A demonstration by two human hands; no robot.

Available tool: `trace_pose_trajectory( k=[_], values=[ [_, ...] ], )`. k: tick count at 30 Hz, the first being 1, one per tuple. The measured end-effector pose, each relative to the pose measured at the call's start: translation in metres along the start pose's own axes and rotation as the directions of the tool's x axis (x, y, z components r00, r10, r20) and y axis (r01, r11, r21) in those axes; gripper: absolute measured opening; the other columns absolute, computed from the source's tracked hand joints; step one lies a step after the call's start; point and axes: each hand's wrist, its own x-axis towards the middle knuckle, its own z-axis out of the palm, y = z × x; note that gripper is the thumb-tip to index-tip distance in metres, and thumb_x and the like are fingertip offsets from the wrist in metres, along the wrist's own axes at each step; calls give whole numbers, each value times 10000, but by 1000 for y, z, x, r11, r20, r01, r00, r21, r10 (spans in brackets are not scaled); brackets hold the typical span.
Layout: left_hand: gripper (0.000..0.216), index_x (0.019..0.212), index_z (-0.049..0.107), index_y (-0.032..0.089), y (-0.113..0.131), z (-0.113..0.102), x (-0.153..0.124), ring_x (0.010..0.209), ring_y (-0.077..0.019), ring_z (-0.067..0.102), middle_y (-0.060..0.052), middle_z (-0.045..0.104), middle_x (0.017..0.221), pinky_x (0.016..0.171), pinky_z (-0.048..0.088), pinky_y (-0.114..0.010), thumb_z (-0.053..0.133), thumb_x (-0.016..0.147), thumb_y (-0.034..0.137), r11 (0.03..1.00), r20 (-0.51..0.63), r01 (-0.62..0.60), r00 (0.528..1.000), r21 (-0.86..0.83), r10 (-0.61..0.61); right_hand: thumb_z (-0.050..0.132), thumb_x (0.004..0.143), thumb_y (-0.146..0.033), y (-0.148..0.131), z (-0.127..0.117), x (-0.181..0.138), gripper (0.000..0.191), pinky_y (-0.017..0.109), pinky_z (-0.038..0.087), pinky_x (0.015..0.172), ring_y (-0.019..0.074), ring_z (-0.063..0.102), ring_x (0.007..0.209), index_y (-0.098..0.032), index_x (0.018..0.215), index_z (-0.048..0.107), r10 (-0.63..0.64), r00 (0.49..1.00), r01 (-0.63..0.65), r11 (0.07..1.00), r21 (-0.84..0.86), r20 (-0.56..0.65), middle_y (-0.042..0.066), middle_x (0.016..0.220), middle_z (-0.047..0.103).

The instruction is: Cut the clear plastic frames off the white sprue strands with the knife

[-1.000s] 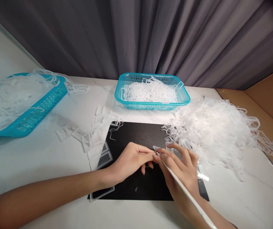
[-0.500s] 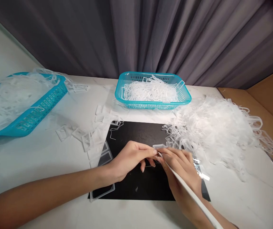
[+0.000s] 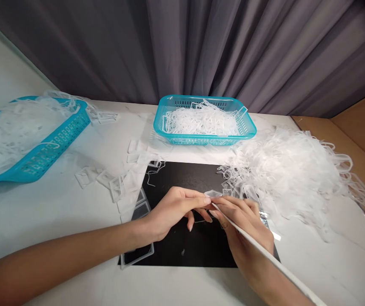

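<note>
Compared with one second ago, your right hand (image 3: 246, 227) lies flatter, its once-spread fingers now together, and the lower part of the long, thin white strip (image 3: 265, 252) sits farther right across your wrist. The strip stays above the flat black rectangular mat (image 3: 198, 248). Your left hand (image 3: 166, 214) pinches its upper end; your right hand grips it between thumb and fingers. The rectangular turquoise perforated plastic basket (image 3: 201, 141) at the rear contains white strips (image 3: 201, 121). The turquoise perforated plastic basket at left (image 3: 42, 163) is heaped with translucent pieces (image 3: 19, 127).
</note>
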Motion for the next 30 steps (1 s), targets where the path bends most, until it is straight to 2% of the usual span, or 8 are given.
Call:
trace_pose_trajectory(
  k=[5, 9, 13, 17, 20, 25, 28, 30],
  values=[
    [273, 917, 702, 85, 0, -1, 1, 822, -214, 676, -153, 704, 973, 392, 369, -153, 569, 827, 306, 1000, 15, 26, 1000, -11, -26, 518, 875, -98, -2, 3, 1, 137, 366, 397, 734, 212, 641, 887, -218, 892, 582, -15, 999, 13, 999, -43, -49, 54, 955, 713],
    [266, 882, 712, 97, -1, 0, 1, 825, -213, 677, -143, 717, 936, 398, 369, -155, 561, 829, 309, 1000, 25, 11, 1000, 9, -12, 497, 893, -120, -1, 8, 0, 135, 370, 376, 733, 214, 645, 868, -228, 891, 579, -36, 993, 28, 997, -70, -113, 51, 927, 720],
    [240, 797, 714, 105, -3, 1, 1, 692, -151, 655, -99, 721, 807, 401, 363, -148, 549, 838, 273, 999, -10, -34, 999, 25, 34, 513, 883, -114, 2, 12, -1, 127, 369, 386, 722, 220, 653, 860, -225, 892, 574, -53, 990, 48, 998, -43, -129, 55, 935, 724],
    [202, 768, 711, 120, -5, 2, 0, 455, -57, 522, -45, 702, 715, 387, 349, -143, 573, 826, 256, 995, -85, -65, 994, 80, 72, 558, 856, -107, 4, 14, -1, 108, 363, 406, 699, 226, 660, 847, -211, 883, 574, -85, 981, 84, 996, -14, -175, 78, 965, 722],
    [209, 762, 715, 130, -7, 1, 0, 390, -23, 441, -24, 691, 676, 392, 336, -138, 588, 823, 284, 986, -116, -82, 988, 145, 100, 527, 877, -115, 1, 10, 0, 134, 369, 411, 706, 223, 641, 878, -229, 930, 575, -27, 991, 27, 1000, 0, -133, 68, 998, 717],
    [221, 898, 717, 143, -7, 0, -2, 393, -34, 481, -24, 693, 690, 407, 366, -145, 591, 825, 309, 981, -102, -71, 991, 181, 91, 481, 900, -126, -4, 0, 2, 177, 368, 419, 752, 210, 617, 922, -239, 989, 585, 43, 999, -42, 998, -54, 28, 39, 1024, 711],
    [227, 913, 696, 127, -7, 0, -3, 402, -49, 523, -28, 696, 690, 411, 397, -147, 602, 819, 311, 986, -71, -66, 994, 156, 78, 489, 893, -110, -1, -1, 1, 169, 365, 417, 750, 214, 618, 932, -229, 957, 589, 10, 1000, -8, 998, -68, 29, 43, 1026, 710],
    [220, 895, 689, 119, -6, -1, -2, 400, -51, 531, -27, 694, 676, 408, 406, -142, 599, 822, 306, 985, -68, -73, 994, 154, 84, 488, 900, -139, 1, 2, 0, 140, 364, 416, 725, 216, 629, 892, -223, 950, 588, -33, 999, 31, 997, -70, -25, 48, 984, 722]
  ],
)
